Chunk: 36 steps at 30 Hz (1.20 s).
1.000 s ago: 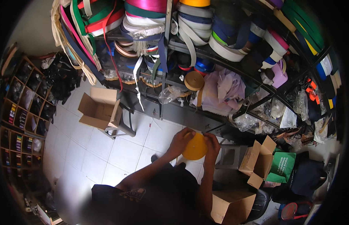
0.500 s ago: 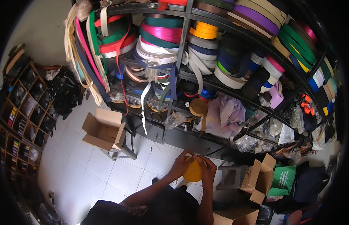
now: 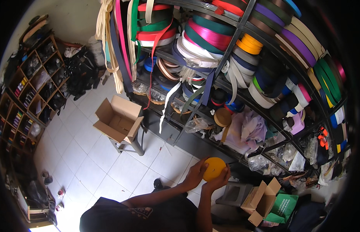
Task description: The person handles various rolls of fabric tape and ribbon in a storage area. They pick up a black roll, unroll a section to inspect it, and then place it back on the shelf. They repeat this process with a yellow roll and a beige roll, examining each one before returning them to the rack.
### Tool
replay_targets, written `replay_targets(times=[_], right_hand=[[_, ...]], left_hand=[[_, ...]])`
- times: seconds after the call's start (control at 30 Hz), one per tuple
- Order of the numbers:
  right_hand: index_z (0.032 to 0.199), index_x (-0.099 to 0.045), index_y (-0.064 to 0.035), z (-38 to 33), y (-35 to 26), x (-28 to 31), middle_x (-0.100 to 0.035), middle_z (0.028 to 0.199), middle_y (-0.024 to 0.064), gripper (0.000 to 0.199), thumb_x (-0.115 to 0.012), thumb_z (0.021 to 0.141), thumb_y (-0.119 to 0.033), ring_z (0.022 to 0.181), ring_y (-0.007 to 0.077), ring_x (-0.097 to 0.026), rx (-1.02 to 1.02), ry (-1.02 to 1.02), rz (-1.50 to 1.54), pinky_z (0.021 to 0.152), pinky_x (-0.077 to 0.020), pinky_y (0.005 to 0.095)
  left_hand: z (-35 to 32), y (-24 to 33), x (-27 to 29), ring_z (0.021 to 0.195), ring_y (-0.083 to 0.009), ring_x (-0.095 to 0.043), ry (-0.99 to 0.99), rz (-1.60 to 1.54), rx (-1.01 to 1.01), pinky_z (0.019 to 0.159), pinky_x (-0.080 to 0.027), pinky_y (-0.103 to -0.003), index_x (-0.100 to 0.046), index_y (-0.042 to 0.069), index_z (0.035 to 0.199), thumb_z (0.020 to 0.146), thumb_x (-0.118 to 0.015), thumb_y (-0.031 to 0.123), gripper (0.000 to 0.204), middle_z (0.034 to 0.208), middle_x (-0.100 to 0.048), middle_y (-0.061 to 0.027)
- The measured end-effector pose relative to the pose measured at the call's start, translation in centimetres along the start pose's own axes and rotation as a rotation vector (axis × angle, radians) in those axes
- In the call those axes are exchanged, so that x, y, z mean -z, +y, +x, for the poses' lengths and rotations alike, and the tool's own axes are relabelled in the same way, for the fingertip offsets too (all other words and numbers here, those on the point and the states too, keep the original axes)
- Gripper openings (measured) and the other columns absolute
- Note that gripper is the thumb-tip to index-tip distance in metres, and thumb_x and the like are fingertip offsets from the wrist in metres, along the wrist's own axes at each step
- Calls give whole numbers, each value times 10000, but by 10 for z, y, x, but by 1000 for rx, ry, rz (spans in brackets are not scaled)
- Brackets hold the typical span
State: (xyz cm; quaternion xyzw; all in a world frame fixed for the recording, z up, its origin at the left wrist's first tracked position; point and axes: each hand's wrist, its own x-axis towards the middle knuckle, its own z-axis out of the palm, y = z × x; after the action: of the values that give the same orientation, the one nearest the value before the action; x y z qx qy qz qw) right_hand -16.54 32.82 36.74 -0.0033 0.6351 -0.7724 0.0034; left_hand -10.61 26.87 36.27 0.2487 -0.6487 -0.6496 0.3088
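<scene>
**Yellow webbing roll, held in both hands by the rack**

So the main thing here is a yellow roll of webbing [image 3: 214, 168], flat round disc shape, held up in front of the person just below the big metal rack [image 3: 242, 29]. It isn't resting on any shelf or on the floor, it's up in the air between the 2 hands. The left hand [image 3: 196, 174] has its fingers curled onto the roll's left edge, and the right hand [image 3: 218, 181] cups it from underneath on the right, fingers pressed against the rim. Both are closed on it, not spread.

My guess at the step: it looks like handling or checking the roll right at the rack. Whether the loose end is being pinched is too small to tell. Any next move would call for a steady grip on the rim so the coil doesn't slip loose.

Going outward from the roll: right above it on the rack sits a tan roll [image 3: 222, 117] next to some pale lilac fabric [image 3: 247, 131]. Higher up the rack is stuffed with coils in pink, green, purple and orange. Just below-right of the roll is a small open carton [image 3: 263, 199] and a green bag [image 3: 282, 207]. Well off to the left, an open cardboard box [image 3: 118, 119] sits on a stool on the white tiled floor [image 3: 83, 162].
</scene>
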Motion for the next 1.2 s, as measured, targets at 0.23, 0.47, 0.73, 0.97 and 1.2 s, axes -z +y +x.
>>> replay_targets(times=[0.23, 0.47, 0.73, 0.97, 1.2], right_hand=[[1335, -447, -50, -26, 6, -23, -508, 1264, 124, 461, -386, 1040, -400, 1150, 256, -537, -50, -171, 19, 977, -453, 385], [1344, -423, -44, -41, -4, -74, -461, 1305, 159, 577, -320, 1027, -514, 1143, 304, -558, -106, -189, 65, 935, -514, 412], [1430, -317, -55, -48, -6, -141, -396, 1380, 172, 612, -307, 1028, -516, 1264, 304, -482, -347, -566, 138, 1011, -467, 428], [1497, -265, -72, -33, 4, -212, -330, 1441, 190, 608, -530, 984, -264, 1358, 295, -364, -231, -961, 133, 1116, -319, 422], [1458, -380, -47, 11, -20, -280, -419, 1382, 165, 656, -676, 899, -222, 1243, 265, -455, 234, -1071, -89, 985, -401, 424]], left_hand=[[8, 6, 27, 975, -371, -661, 178, -80, 131, 839, -519, -398, -434, 1, 1368, 1038, -465, 279, 433, 1121, -633, -239], [-1, 32, 73, 1153, -333, -563, 128, 145, -139, 799, -531, -368, -357, -22, 1432, 974, -576, 265, 583, 1391, -402, -242], [17, 19, 125, 1127, -286, -623, 233, 108, -82, 850, -579, -350, -167, 25, 1528, 773, -777, 3, 971, 1491, -347, -219], [84, 32, 182, 1155, -322, -622, 487, 177, -128, 947, -538, -432, -218, 14, 1497, 745, -805, -11, 954, 1296, -573, -237], [162, 59, 222, 1228, -277, -519, 604, 347, -335, 854, -557, -339, -347, 40, 1481, 684, -837, -11, 937, 1380, -414, -166]])
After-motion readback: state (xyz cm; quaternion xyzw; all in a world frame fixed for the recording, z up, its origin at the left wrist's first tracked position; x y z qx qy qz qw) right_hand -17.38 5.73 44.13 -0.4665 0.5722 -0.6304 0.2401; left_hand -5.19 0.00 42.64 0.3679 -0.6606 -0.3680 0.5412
